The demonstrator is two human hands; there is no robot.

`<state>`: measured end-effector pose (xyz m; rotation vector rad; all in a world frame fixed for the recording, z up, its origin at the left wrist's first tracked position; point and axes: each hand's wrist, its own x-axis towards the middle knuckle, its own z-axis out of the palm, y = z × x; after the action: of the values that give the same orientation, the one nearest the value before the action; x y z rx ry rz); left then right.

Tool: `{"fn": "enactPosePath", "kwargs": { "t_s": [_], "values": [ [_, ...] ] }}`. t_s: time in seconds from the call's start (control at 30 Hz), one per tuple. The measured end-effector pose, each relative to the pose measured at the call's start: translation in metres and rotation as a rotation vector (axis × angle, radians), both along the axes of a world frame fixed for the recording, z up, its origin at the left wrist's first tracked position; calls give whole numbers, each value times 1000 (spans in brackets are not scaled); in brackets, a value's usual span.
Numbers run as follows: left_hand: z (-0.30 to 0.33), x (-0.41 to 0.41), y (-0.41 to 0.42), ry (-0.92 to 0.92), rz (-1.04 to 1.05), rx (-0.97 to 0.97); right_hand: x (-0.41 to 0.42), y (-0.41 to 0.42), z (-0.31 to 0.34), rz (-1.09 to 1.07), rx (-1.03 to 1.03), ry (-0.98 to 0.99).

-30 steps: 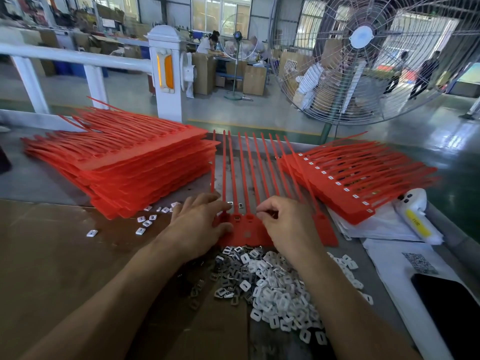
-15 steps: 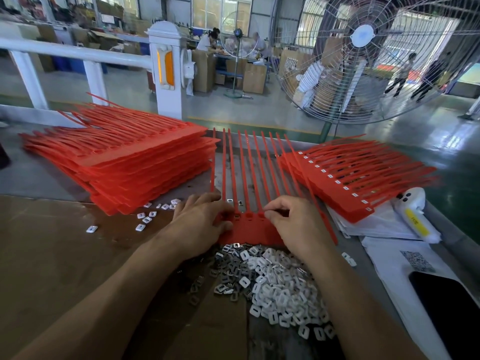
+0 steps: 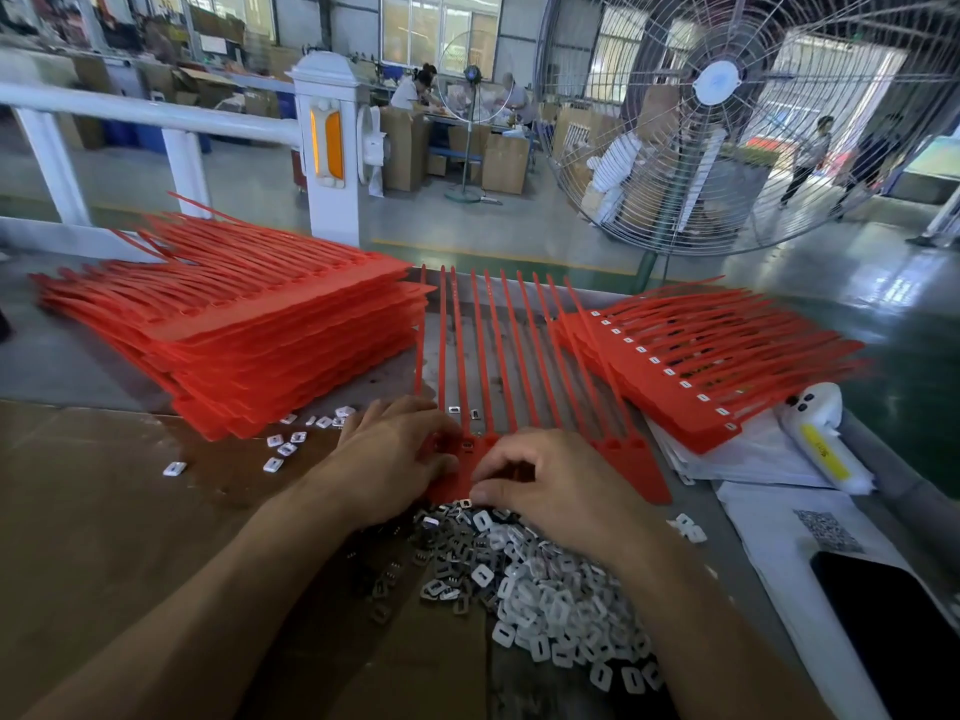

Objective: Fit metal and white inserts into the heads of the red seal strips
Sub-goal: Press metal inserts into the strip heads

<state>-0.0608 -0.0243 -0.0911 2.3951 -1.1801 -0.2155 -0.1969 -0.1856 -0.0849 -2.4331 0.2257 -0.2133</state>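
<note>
A sheet of joined red seal strips (image 3: 641, 467) lies in front of me, tails pointing away. My left hand (image 3: 389, 459) presses flat on the left end of its heads, thumb at a head with a fitted insert (image 3: 467, 445). My right hand (image 3: 561, 491) is curled over the middle heads, thumb at the sheet's near edge. Whether it pinches an insert is hidden. Just below my hands lie grey metal inserts (image 3: 441, 556) and a heap of white inserts (image 3: 561, 615).
A tall stack of red strip sheets (image 3: 249, 345) sits at the left, a lower stack with fitted inserts (image 3: 701, 366) at the right. Loose white inserts (image 3: 283, 449), papers (image 3: 769, 517), a white device (image 3: 821, 444) and a phone (image 3: 893, 631) lie around. A big fan (image 3: 727, 122) stands behind.
My right hand has slid left along the heads and toward the sheet's near edge, uncovering the right-hand heads. My left hand has stayed on the left end.
</note>
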Motion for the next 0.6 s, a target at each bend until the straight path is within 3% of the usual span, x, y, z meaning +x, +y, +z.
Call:
{"fn": "enactPosePath", "kwargs": {
  "t_s": [0.2, 0.6],
  "values": [
    [2, 0, -1, 5, -1, -9, 3, 8, 1, 59, -93, 17],
    [6, 0, 2, 19, -11, -14, -2, 11, 3, 99, -72, 71]
  ]
}}
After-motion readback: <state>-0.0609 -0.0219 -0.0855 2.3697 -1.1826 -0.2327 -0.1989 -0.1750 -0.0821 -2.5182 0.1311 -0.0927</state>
